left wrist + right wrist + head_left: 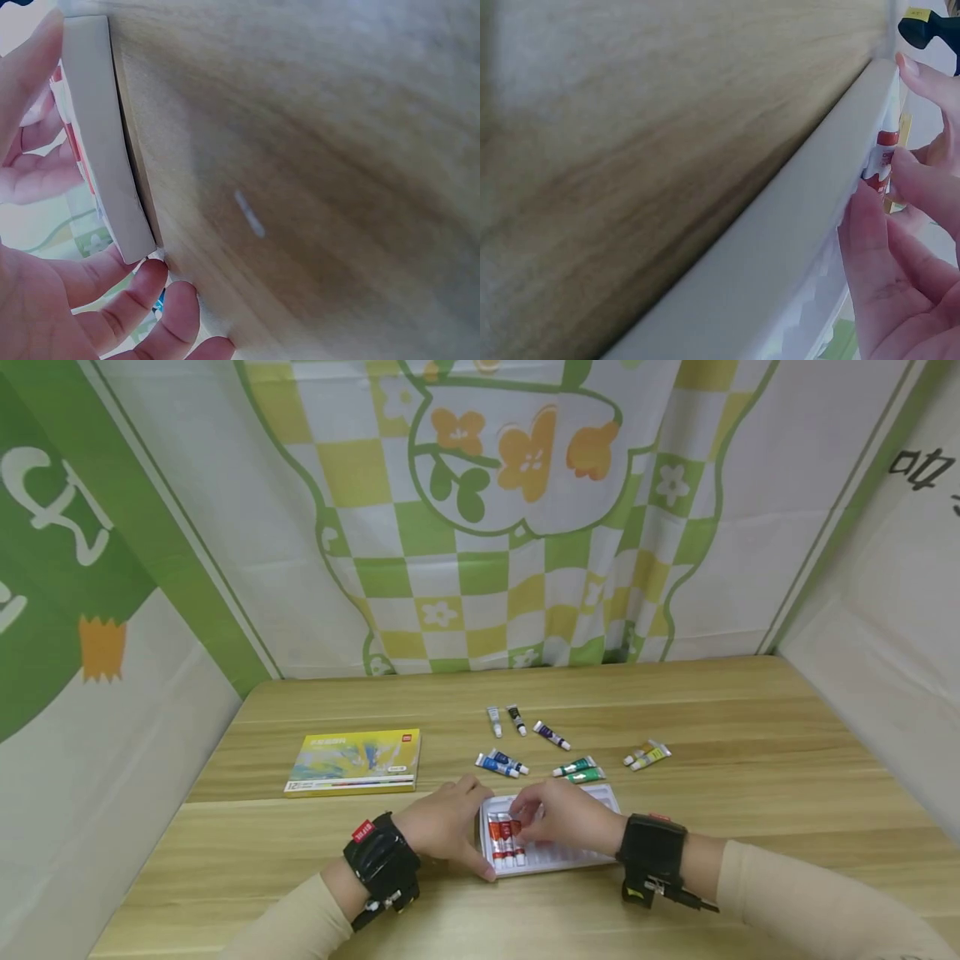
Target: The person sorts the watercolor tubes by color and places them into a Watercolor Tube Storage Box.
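A white plastic tray [566, 860] lies on the table with several slots across it. My left hand [442, 822] holds its left end, thumb at the near corner and forefinger at the far side; the tray's end wall [105, 142] fills the gap between them in the left wrist view. Orange and red paint tubes [501, 841] lie side by side in the leftmost slots, caps toward me. Over the tray, my right hand [573, 817] pinches a red paint tube [878, 165] beside them. Its fingers partly cover that tube in the head view.
Behind the tray lie loose paint tubes: blue ones [498, 766], green ones [577, 766], a purple one [552, 735], a black one [517, 720], a whitish one [494, 722] and yellow ones [649, 756]. A yellow paint box [352, 764] lies flat at left. Curtains [487, 585] hang behind the table.
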A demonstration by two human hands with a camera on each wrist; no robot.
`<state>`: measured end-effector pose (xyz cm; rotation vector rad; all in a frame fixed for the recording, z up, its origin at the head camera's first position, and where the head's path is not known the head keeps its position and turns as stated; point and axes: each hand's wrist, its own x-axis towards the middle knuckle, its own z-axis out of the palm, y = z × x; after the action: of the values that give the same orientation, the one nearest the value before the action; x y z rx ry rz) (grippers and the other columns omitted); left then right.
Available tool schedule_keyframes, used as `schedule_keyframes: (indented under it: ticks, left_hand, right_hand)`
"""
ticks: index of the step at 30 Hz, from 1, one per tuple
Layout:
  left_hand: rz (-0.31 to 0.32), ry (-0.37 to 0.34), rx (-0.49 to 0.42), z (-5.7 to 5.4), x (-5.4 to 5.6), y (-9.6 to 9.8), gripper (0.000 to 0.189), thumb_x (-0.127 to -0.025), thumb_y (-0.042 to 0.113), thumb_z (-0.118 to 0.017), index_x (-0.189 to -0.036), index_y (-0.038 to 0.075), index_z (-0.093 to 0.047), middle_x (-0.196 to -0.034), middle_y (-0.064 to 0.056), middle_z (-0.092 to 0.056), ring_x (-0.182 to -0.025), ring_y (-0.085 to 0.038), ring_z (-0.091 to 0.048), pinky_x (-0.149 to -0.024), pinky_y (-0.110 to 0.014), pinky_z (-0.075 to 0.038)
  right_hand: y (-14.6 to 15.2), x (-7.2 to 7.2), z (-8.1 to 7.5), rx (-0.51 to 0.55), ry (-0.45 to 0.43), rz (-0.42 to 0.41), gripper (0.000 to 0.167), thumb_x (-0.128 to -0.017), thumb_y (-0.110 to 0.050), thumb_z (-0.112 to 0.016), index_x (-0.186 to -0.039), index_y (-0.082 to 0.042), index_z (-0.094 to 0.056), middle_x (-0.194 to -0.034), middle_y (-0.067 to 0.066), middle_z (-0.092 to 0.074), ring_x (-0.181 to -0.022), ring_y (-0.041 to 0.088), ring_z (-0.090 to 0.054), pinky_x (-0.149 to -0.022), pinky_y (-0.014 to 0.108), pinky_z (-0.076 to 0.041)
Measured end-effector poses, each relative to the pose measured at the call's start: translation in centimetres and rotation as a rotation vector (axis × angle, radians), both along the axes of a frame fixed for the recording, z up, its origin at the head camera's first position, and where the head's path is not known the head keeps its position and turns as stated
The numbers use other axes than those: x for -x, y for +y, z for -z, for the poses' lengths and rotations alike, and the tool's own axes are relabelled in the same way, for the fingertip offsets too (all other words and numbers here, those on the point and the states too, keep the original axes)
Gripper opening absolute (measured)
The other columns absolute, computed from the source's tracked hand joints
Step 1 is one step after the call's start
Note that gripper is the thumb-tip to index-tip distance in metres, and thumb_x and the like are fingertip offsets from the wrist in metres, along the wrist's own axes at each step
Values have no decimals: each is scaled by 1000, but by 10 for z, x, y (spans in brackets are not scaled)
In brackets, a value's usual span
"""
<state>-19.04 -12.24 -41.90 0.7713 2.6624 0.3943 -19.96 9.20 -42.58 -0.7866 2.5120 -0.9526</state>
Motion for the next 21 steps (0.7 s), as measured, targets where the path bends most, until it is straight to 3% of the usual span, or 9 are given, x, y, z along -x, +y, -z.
schedule_keyframes:
  ticks: [10, 18, 21]
  left_hand:
    - [-3, -3, -5, 0, 0, 0, 105, -58, 60, -88, -138, 4, -51, -128, -8, -53, -110, -24, -54, -96, -41, -53]
    - [-1, -1, -3, 0, 0, 0, 105, -58, 59, -88, -138, 3, -51, -129, -9, -52, -110, -25, -54, -96, -41, -53]
    - [-1, 0, -3, 0, 0, 0, 104, -58, 59, -89, -138, 4, -51, -128, -9, -52, -109, -25, -54, -95, -41, -53]
  right_hand:
    - [0, -3, -5, -48, -13, -6, 25, -79, -18, -82, -102, -9, -78, -100, 5, -77, -86, 12, -63, -69, 25, -49]
    - [-3, 1, -4, -100, -10, -19, 25, -79, -20, -82, -102, -11, -78, -100, 3, -76, -88, 11, -66, -73, 25, -52]
    - [-4, 0, -2, -106, 29, -40, 27, -79, -19, -82, -104, -10, -77, -100, 4, -76, -85, 9, -65, -71, 22, -52]
